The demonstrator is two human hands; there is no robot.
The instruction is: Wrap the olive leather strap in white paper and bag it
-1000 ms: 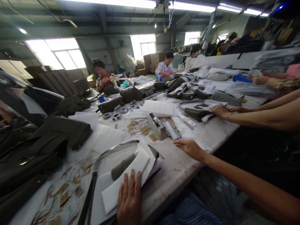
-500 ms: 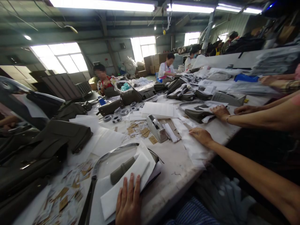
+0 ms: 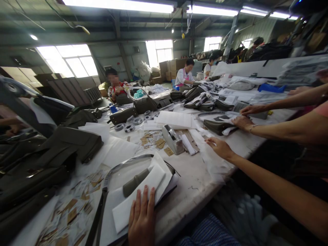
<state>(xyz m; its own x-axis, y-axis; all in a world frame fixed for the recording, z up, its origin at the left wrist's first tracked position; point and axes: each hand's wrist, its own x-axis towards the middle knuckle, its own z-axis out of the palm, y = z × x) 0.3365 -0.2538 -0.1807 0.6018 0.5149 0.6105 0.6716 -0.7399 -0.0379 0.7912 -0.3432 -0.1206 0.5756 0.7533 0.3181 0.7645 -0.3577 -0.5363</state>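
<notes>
My left hand point(image 3: 142, 218) lies flat, fingers stretched out, on a folded white foam sheet point(image 3: 139, 194). That sheet rests on a dark olive handbag point(image 3: 135, 182) whose wrapped strap point(image 3: 123, 162) loops out on the table. Much of the bag is hidden under white padding. My right hand point(image 3: 220, 148) reaches out to the right, its fingertips closed on the edge of a thin translucent plastic sheet point(image 3: 211, 164). Left of it stands a grey tape dispenser point(image 3: 173, 140), with a bundle of white paper strips point(image 3: 188, 144) beside it.
Brown tags point(image 3: 153, 140) lie behind the dispenser, near stacked white sheets point(image 3: 175, 119) and tape rolls point(image 3: 129, 128). More tags point(image 3: 71, 215) and olive bags point(image 3: 77, 140) fill the left. At right, a co-worker's hands point(image 3: 243, 119) work on another bag point(image 3: 217, 124). The table edge point(image 3: 189, 212) runs diagonally.
My right fingers have bent and drawn together on the plastic sheet, whose edge has shifted. My left hand stays on the foam sheet. The co-worker's far hand has moved onto their bag.
</notes>
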